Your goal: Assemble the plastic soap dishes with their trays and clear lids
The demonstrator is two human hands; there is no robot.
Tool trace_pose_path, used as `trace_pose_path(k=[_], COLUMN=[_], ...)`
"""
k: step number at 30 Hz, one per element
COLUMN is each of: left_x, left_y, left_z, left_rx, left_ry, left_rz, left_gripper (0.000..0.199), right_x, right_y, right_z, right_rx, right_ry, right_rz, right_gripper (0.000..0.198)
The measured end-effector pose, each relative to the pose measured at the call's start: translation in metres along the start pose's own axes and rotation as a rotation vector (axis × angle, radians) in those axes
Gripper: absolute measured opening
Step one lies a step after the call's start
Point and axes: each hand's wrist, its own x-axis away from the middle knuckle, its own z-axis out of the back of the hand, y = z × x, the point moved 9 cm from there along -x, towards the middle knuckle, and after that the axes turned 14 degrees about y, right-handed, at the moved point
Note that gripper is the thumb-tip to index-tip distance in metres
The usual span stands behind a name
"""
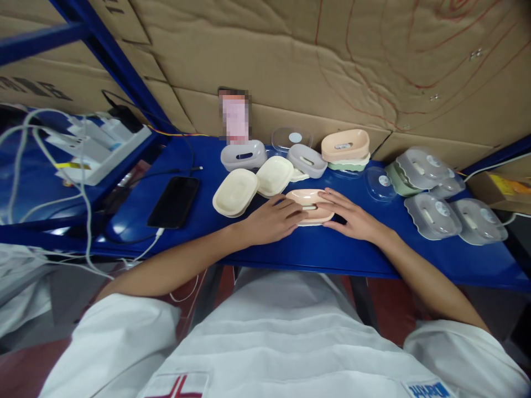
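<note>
On the blue table in front of me lies a peach-pink soap dish (305,194) with a pale slot in its middle. My left hand (274,220) grips its left side, the fingers bent over the rim. Around the right end curls my right hand (352,216), fingers on the far rim and thumb near the front edge. Just left of my hands sit two cream dishes, one oval (235,192) and another (274,176) touching it. Behind are a grey soap dish (307,161) and a peach one (345,146) stacked on a green piece.
Several lidded soap dishes (433,215) stand at the right, beside a loose clear lid (380,184). A black phone (174,202) on a white cable lies left. Another phone (235,116) leans against the cardboard wall (282,66). White chargers (95,143) and cables crowd the far left.
</note>
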Motion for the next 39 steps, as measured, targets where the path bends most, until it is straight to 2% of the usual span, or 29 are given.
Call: trace_pose_path(k=[5, 7, 9, 11, 14, 15, 17, 20, 23, 26, 29, 31, 35, 39], left_x=[0.000, 0.001, 0.001, 0.002, 0.002, 0.002, 0.003, 0.005, 0.007, 0.008, 0.008, 0.008, 0.005, 0.005], left_y=[-0.007, -0.008, -0.009, -0.013, -0.019, -0.021, -0.025, -0.033, -0.041, -0.047, -0.051, -0.051, -0.044, -0.038], left_z=[-0.003, -0.005, -0.005, -0.003, 0.003, 0.006, 0.010, 0.014, 0.012, 0.008, 0.003, 0.001, 0.000, -0.002], left_rx=[-0.040, -0.046, -0.030, 0.015, 0.120, 0.162, 0.248, 0.333, 0.376, 0.423, 0.456, 0.485, 0.554, 0.575], left_ry=[-0.006, -0.012, -0.004, 0.026, 0.101, 0.123, 0.158, 0.189, 0.191, 0.184, 0.166, 0.157, 0.183, 0.178], left_rz=[0.038, 0.030, 0.036, 0.065, 0.117, 0.129, 0.166, 0.254, 0.311, 0.350, 0.405, 0.429, 0.416, 0.383], left_gripper=[0.032, 0.031, 0.031, 0.030, 0.025, 0.022, 0.015, 0.009, 0.010, 0.029, 0.060, 0.074, 0.085, 0.089], right_x=[0.000, -0.003, -0.007, -0.008, 0.010, 0.020, 0.039, 0.055, 0.056, 0.044, 0.027, 0.016, 0.005, 0.001], right_y=[-0.001, -0.004, -0.001, 0.015, 0.053, 0.068, 0.093, 0.115, 0.117, 0.103, 0.073, 0.045, -0.004, -0.025], right_z=[-0.009, -0.004, 0.010, 0.036, 0.080, 0.088, 0.092, 0.084, 0.080, 0.074, 0.064, 0.052, 0.019, 0.000], right_rx=[0.073, 0.130, 0.204, 0.319, 0.565, 0.637, 0.724, 0.748, 0.696, 0.528, 0.280, 0.125, -0.029, -0.028], right_ry=[-0.021, -0.013, 0.034, 0.166, 0.388, 0.404, 0.340, 0.211, 0.200, 0.227, 0.233, 0.189, 0.041, 0.000], right_rz=[0.065, 0.093, 0.057, -0.069, -0.389, -0.501, -0.677, -0.773, -0.727, -0.599, -0.440, -0.311, -0.113, 0.005], right_gripper=[0.052, 0.049, 0.050, 0.055, 0.066, 0.070, 0.075, 0.071, 0.060, 0.053, 0.051, 0.051, 0.060, 0.072])
